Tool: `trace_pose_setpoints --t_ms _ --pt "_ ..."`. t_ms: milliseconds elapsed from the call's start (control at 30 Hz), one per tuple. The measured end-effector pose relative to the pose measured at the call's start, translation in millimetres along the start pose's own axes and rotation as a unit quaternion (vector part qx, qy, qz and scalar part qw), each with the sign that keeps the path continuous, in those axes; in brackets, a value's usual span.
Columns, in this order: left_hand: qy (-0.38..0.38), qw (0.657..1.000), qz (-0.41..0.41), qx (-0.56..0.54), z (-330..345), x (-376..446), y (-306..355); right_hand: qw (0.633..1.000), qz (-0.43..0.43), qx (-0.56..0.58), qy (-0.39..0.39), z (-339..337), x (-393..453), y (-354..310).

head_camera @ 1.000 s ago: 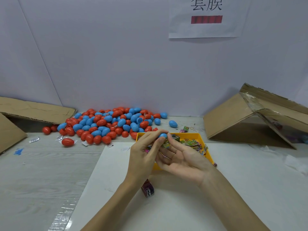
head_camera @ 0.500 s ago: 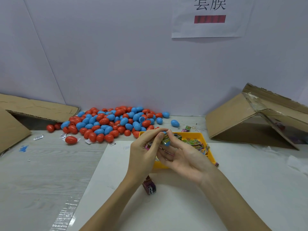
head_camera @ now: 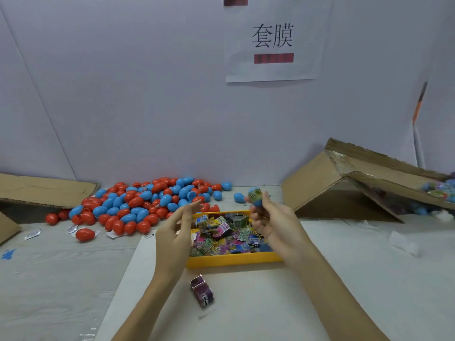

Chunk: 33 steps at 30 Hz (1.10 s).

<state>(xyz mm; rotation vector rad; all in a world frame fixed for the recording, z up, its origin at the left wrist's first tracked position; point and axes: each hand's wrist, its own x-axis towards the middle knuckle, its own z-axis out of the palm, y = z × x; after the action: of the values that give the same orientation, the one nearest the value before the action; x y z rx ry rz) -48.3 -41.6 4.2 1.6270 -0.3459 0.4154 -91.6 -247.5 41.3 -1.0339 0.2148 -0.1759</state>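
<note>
Blue egg (head_camera: 254, 198) aloft near tray (head_camera: 234, 260) corner

Pale wall (head_camera: 123, 94), paper sign (head_camera: 273, 45); grey wood-grain table (head_camera: 49, 279) below.

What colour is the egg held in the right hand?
The egg is blue, wrapped in a greenish printed sleeve; the head view shows it best.

The two hands, joined a second ago over the yellow plastic tray (head_camera: 234, 259), are now apart. The right hand (head_camera: 275, 225) lifts the blue plastic egg in its printed film sleeve (head_camera: 256, 196) toward the frame's right; the left hand (head_camera: 174, 232) has let go, fingers straightened.
</note>
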Motion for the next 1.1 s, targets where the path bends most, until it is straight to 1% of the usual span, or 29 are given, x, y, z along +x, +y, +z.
trace_pose_setpoints --t_ms 67,100,133,200,267,333,400,500,567,633,700,767,833,900,933,1000,1067,1100 --pt "0.030 0.999 -0.014 0.004 -3 3 -1 0.983 0.002 0.181 -0.008 -16 12 -38" --pt "0.037 0.999 -0.017 0.008 -3 4 -2 0.970 -0.018 0.244 -0.006 -25 19 -60" --pt "0.040 0.999 -0.019 0.014 -3 5 -3 0.958 -0.046 0.282 0.003 -32 25 -80" --pt "0.038 0.999 -0.022 0.023 0 4 -7 0.952 -0.083 0.292 0.041 -45 36 -108" --pt "0.029 0.999 -0.023 0.028 2 2 -9 0.966 -0.074 0.239 0.071 -52 42 -111" --pt "0.023 0.999 -0.024 0.041 3 3 -10 0.984 -0.051 0.149 0.079 -51 41 -91" --pt "0.021 0.998 -0.028 0.059 3 4 -12 0.995 -0.040 0.065 0.061 -43 36 -59" --pt "0.022 0.995 -0.051 0.083 -2 7 -18 0.997 -0.042 -0.052 0.040 -27 25 -12" --pt "0.028 0.992 -0.066 0.100 -6 9 -23 0.983 -0.059 -0.166 0.052 -15 23 13" --pt "0.039 0.987 -0.086 0.129 -10 14 -29 0.955 -0.098 -0.275 0.052 -9 22 28" --pt "0.053 0.982 -0.102 0.147 -15 17 -34 0.925 -0.138 -0.350 0.047 -8 21 36" --pt "0.063 0.977 -0.108 0.172 -21 20 -39 0.909 -0.163 -0.381 0.047 -9 19 38" --pt "0.057 0.973 -0.098 0.200 -25 25 -43 0.906 -0.173 -0.385 0.042 -9 20 39" --pt "0.034 0.970 -0.093 0.223 -24 34 -45 0.904 -0.174 -0.388 0.041 -9 21 41" --pt "0.007 0.966 -0.089 0.244 -21 40 -45 0.903 -0.173 -0.390 0.042 -10 22 41" --pt "-0.074 0.942 -0.079 0.318 -13 54 -45 0.903 -0.173 -0.392 0.041 -11 22 41" --pt "-0.149 0.899 -0.085 0.403 -5 67 -45 0.903 -0.171 -0.391 0.041 -11 22 41" --pt "-0.172 0.878 -0.094 0.436 -2 72 -46 0.904 -0.170 -0.389 0.041 -11 21 40"
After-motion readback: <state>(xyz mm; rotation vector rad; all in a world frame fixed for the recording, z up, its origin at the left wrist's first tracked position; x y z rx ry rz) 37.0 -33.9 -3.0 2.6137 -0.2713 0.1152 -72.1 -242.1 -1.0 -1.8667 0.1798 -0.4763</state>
